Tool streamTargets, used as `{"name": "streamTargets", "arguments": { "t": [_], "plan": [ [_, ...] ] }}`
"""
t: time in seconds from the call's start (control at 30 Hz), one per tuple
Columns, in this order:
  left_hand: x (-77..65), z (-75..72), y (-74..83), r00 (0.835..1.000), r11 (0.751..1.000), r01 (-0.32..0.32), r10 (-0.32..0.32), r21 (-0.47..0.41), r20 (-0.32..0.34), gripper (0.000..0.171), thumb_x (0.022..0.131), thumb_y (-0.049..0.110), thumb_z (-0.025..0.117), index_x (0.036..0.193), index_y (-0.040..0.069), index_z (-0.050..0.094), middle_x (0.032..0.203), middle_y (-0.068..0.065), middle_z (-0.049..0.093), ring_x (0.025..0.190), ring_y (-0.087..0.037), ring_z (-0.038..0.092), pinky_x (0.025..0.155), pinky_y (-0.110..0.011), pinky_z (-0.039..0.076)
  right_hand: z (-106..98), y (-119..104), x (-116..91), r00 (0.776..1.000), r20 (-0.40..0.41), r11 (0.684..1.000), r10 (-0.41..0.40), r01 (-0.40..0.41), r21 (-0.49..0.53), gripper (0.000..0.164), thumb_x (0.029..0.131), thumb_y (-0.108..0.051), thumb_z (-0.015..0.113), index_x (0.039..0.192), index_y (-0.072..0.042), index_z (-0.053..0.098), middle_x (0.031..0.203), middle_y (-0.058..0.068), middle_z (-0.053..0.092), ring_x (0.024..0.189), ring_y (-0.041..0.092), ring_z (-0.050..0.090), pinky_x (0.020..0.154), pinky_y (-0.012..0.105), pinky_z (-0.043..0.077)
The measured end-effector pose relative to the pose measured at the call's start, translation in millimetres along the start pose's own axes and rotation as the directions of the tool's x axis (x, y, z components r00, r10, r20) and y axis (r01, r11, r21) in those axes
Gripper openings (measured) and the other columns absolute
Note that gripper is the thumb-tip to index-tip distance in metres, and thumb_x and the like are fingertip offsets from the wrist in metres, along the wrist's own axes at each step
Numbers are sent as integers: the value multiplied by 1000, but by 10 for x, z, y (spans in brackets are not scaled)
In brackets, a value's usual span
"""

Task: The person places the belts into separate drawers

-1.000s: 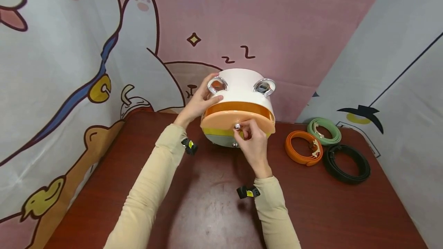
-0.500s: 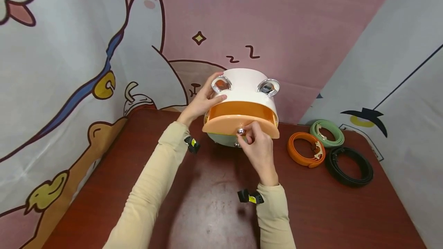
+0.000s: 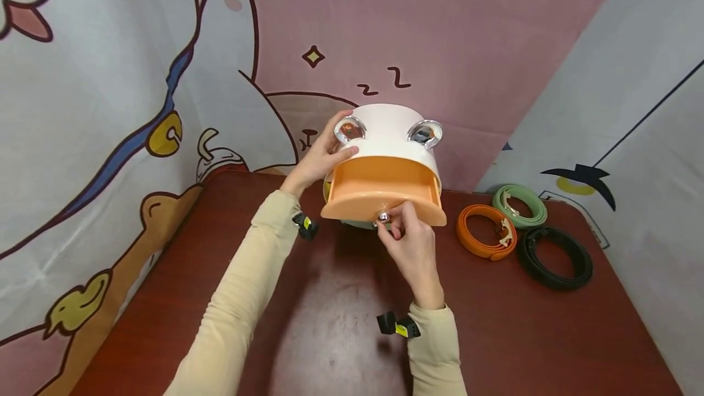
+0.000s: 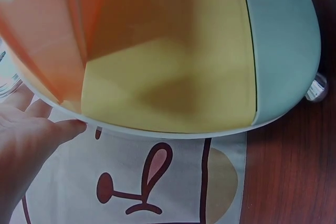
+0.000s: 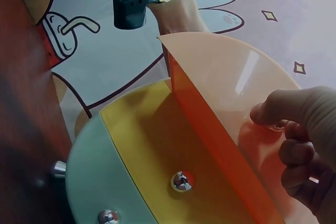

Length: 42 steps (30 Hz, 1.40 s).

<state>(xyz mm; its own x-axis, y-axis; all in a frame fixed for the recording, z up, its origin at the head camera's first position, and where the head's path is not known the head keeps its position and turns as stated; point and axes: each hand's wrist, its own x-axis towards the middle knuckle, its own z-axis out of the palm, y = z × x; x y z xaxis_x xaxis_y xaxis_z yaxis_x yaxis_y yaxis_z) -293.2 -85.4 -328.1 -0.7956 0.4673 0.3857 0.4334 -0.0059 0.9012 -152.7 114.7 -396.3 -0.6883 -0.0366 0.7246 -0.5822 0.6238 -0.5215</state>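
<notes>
A small rounded drawer cabinet with a white shell and two shiny silver ear-like loops stands at the back of the table. Its top peach drawer is pulled well out, and the inside shows orange. My right hand pinches this drawer's silver knob between thumb and fingers. Against the shell's left side lies my left hand, thumb near the front rim and fingers beside the left loop. Below, the yellow drawer and the green drawer are closed.
Three coiled belts lie on the table to the right of the cabinet: an orange belt, a green belt and a black belt. A cartoon-printed cloth hangs right behind the reddish-brown table.
My right hand has drawn the peach drawer farther out toward me, showing more of its inside and covering the drawers below. The left hand keeps its place on the shell.
</notes>
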Motion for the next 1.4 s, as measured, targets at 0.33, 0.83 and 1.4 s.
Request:
{"name": "streamTargets", "arguments": {
  "t": [0.33, 0.83, 1.4],
  "plan": [
    [85, -46, -244, 1000, 1000, -28, 28, -6, -8, 73, 93, -1, 60, 152, 16, 22, 140, -24, 43, 130, -35, 40, 107, -33, 30, -73, -110, -110, 1000, 11, 999, -3, 4, -35, 34, 71, 1, 82, 88, -5, 52, 60, -7, 41, 51, 8, 42, 49, 26, 39],
    [-11, -1, 52, 1000, 1000, 12, -12, 18, 4, 72, 93, -4, 58, 152, 6, 18, 140, -29, 41, 134, -38, 34, 112, -39, 22, -191, -197, -277, 998, 57, 994, -23, 29, -109, 37, 70, -3, 85, 88, -7, 53, 61, -10, 41, 51, 4, 42, 47, 25, 39],
    [-10, 10, 24, 1000, 1000, 12, -12, -7, -2, 72, 93, -4, 59, 152, 7, 18, 138, -30, 43, 135, -38, 33, 113, -38, 19, -334, -260, -278, 995, 100, 997, -8, 16, -81, 28, 73, -6, 84, 86, -11, 60, 61, -10, 43, 53, 2, 41, 48, 22, 35]
  ]
}}
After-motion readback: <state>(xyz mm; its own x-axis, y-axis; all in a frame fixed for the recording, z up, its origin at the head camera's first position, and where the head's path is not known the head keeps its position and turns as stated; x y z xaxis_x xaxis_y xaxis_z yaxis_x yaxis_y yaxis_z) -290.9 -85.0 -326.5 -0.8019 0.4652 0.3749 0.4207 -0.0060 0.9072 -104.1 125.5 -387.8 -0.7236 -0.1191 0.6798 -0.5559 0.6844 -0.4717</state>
